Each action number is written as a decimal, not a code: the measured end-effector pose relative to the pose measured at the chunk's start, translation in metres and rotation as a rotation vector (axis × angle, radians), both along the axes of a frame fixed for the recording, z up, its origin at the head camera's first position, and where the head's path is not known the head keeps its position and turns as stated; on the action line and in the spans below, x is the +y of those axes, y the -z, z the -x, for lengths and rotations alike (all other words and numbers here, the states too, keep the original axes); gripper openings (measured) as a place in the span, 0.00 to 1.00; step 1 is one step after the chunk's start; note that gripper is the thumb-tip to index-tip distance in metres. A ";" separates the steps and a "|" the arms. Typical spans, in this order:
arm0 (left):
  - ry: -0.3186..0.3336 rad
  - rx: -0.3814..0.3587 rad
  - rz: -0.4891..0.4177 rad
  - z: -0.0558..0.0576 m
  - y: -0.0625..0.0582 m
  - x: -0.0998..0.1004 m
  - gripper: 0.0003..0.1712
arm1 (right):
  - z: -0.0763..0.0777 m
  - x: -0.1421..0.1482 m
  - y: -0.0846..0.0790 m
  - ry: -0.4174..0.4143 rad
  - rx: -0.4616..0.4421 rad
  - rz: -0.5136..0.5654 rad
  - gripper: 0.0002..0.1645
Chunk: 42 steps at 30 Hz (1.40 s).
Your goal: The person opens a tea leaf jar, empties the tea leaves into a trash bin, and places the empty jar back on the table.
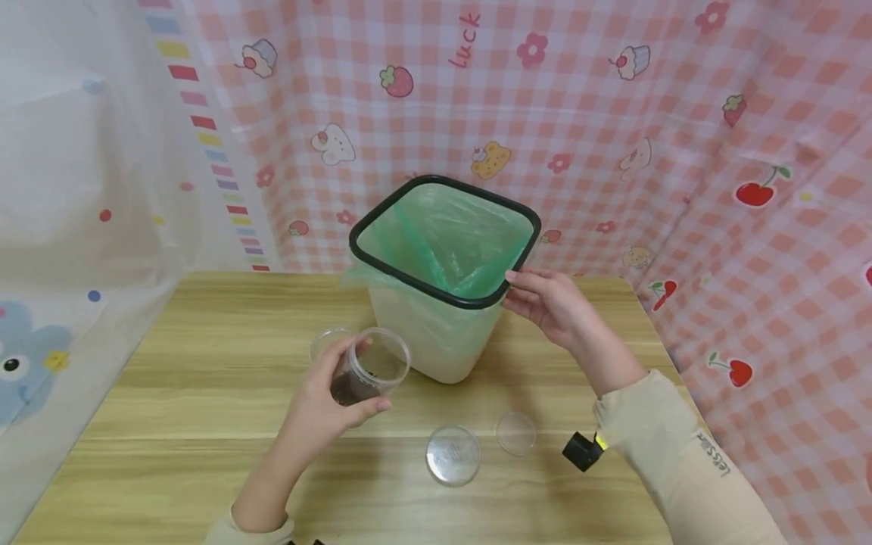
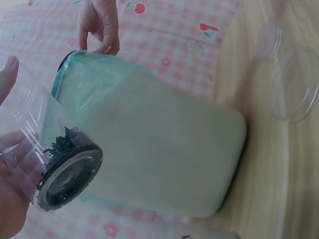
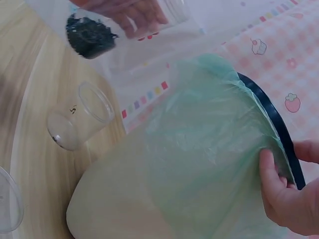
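Note:
My left hand (image 1: 320, 405) grips a clear plastic cup (image 1: 391, 354), tilted and raised in front of the bin. Dark, dry flakes (image 2: 65, 148), perhaps tea leaves, lie at the bottom of that cup. A pale trash bin (image 1: 425, 333) stands on the table, lined with a green plastic bag (image 1: 470, 223) under a black rim (image 1: 425, 286). At the bin's right side, my right hand (image 1: 555, 306) pinches the rim and the bag, with thumb and fingers on either side, as the right wrist view shows.
Another clear cup (image 3: 82, 119), with a few dark specks in it, stands on the wooden table (image 1: 204, 424) left of the bin. Two clear round lids lie in front, a larger lid (image 1: 453, 456) and a smaller lid (image 1: 515, 434). A checked curtain (image 1: 443, 121) hangs behind.

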<state>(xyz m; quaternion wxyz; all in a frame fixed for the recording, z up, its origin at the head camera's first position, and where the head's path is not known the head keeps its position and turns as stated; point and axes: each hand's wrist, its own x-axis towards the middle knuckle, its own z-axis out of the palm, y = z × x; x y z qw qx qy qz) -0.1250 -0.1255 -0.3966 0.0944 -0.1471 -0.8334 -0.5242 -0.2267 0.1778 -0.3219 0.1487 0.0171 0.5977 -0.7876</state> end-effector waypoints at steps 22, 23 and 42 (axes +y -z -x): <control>0.020 0.069 0.215 0.037 -0.073 -0.021 0.42 | 0.003 0.005 -0.008 0.005 -0.144 0.039 0.14; 0.018 0.067 0.236 0.039 -0.078 -0.021 0.43 | 0.003 0.005 -0.008 0.004 -0.144 0.042 0.15; 0.072 0.086 0.589 0.106 -0.149 -0.026 0.49 | 0.003 0.004 -0.010 0.020 -0.175 0.073 0.03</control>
